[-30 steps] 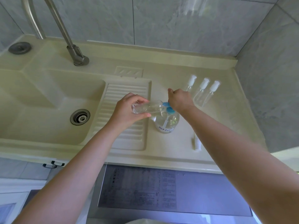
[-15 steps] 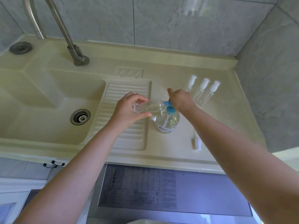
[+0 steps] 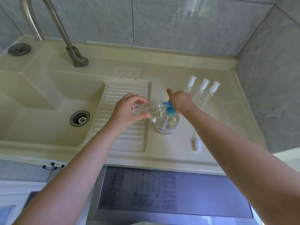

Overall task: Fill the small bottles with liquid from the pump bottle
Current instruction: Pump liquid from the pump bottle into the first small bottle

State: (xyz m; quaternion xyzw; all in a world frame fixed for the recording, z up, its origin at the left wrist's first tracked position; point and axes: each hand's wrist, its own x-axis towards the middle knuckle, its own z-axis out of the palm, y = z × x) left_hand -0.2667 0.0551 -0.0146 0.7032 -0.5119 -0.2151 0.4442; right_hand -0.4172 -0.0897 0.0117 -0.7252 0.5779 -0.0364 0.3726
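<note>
Left hand (image 3: 128,111), one: fingers and thumb curled round one small clear plastic bottle (image 3: 148,108), held sideways with its mouth at the blue nozzle.
Right hand (image 3: 180,101), one: on the blue pump head (image 3: 169,109); grip hidden, cannot tell.
Round clear pump bottle (image 3: 167,124), one: upright on the cream counter (image 3: 170,148), beside the ribbed drainboard (image 3: 125,120).
Small clear white-capped bottles (image 3: 203,90), three: in a row behind the right hand.
White spray cap (image 3: 197,143), one: lying loose near the counter's front.
Steel tap (image 3: 76,54), one; sink drain (image 3: 79,118), one.
</note>
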